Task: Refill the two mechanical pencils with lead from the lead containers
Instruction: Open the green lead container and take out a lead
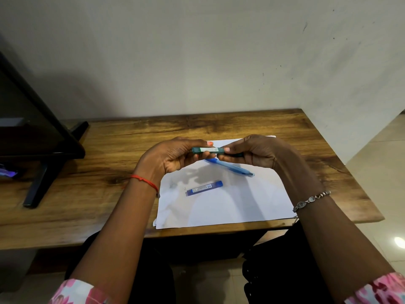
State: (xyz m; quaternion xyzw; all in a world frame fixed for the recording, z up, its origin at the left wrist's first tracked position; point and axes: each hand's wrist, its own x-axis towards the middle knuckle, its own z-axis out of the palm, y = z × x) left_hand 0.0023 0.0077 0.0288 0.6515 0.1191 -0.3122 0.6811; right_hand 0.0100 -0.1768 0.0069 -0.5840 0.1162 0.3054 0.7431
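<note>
Green lead container [207, 149] pinched btwn my left hand [175, 156] & right hand [252, 152] mid-frame; blue pencil [230, 167], blue lead container [204, 189] untouched; refill prob just starting.

Home room, wooden desk [153, 132], television [32, 119], tiled floor [381, 154]

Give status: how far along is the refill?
Early; nothing visibly refilled. In hand: left hand and right hand pinch the green container. To do: blue pencil and blue container lie apart on the paper; the second pencil isn't clearly visible.
</note>
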